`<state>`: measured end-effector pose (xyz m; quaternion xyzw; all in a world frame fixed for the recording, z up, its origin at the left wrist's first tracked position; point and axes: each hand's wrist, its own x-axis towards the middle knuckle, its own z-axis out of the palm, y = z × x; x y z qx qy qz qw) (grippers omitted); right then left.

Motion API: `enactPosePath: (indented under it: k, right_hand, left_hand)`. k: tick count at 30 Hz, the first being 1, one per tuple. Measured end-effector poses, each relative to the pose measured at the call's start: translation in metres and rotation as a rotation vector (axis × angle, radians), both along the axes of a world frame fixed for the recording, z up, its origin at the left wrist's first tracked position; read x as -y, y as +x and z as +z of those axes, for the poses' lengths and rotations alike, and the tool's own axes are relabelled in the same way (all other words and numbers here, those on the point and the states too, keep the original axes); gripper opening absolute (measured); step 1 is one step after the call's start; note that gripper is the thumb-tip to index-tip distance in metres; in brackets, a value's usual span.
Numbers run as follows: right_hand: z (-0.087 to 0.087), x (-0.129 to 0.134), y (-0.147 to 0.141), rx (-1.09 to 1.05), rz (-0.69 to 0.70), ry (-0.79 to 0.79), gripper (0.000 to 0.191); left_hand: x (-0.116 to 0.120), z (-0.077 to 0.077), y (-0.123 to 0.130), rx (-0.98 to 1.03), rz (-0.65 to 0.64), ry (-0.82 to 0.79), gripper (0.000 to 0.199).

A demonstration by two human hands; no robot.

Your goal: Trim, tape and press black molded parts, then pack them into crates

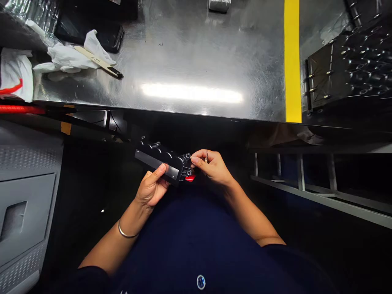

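Note:
My left hand [152, 188] is closed on a black plastic part [162, 159] with a flat grey strip along it, the thumb lying on the strip. The part is held tilted in front of my body, below the table's front edge, with round lugs at its right end. At those lugs, my right hand [211, 165] is closed, thumb and index finger pinched together. A small metallic item shows between its fingers, too small to name. Something red [190, 178] shows just under the part's right end.
The metal table [196, 61] bears a yellow tape strip [292, 61], stacked black parts [361, 65] at the right, white gloves [70, 57] and a beige tool marked A35 [94, 59] at the left. A grey plastic case [27, 196] stands lower left; a metal rack [315, 190] lower right.

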<state>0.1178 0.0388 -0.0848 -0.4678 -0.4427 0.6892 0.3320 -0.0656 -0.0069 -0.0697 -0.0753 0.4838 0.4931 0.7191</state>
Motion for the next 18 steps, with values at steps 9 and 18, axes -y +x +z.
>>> enactPosePath:
  k: [9, 18]
  right_hand:
    - [-0.002, -0.003, 0.006, 0.566, -0.095, 0.554, 0.028]
    - [0.026, -0.004, 0.008, 0.278, 0.435, 0.876, 0.038]
  left_hand:
    - [0.0, -0.001, -0.008, 0.06, 0.026, -0.06, 0.016]
    - [0.009, 0.005, -0.024, 0.067, -0.36, 0.197, 0.022]
